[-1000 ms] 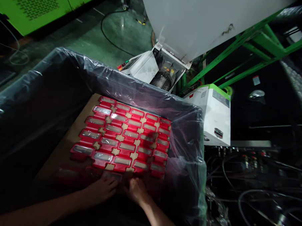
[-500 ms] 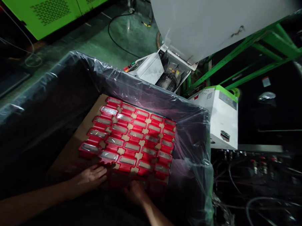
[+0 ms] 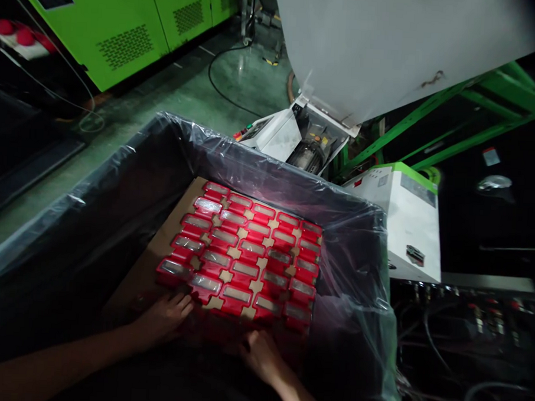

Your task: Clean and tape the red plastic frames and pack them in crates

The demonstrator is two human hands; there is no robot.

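Head view, 2 hands (image 3: 167, 315) (image 3: 263, 355), 25+ red parts (image 3: 245, 270)

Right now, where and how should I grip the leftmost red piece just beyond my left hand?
Perhaps pinch the red piece by its frame's left end, from the left: that end faces cardboard, while another red piece lies close on its right.

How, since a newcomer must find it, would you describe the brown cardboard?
Start at the large plastic-lined bin. Inside, rows of red parts lie on the brown cardboard. It shows along their left side and through gaps between them, its plain matte brown unlike the shiny red parts.
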